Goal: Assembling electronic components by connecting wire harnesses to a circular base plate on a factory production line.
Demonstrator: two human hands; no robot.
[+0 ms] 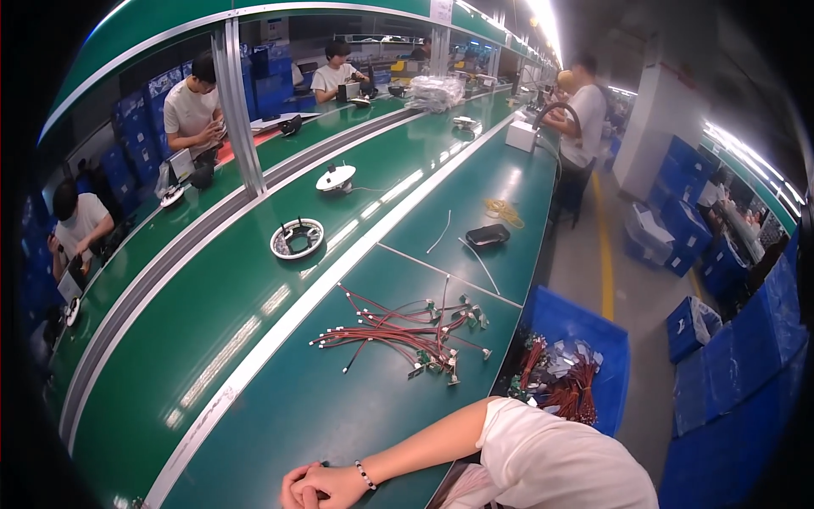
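My right hand [329, 487] rests low on the green workbench [280, 428], at the lower edge of the picture. A black-and-white bead bracelet [365, 475] circles its wrist. Its fingers are curled inward, and whatever lies within them is hidden. No left forearm shows, and I cannot make out my left hand. Beyond my right forearm lies a loose bunch of red and black wire harnesses [398, 335] with white connectors at one end and small boards at the other.
A blue bin [615, 348] with more wire bundles stands beside the bench. Farther along lie a black oval part [487, 236], yellow bands [503, 212] and thin white wires. A white ring-shaped housing [297, 240] and a white disc-shaped part [336, 177] sit on the green conveyor. Co-workers sit opposite.
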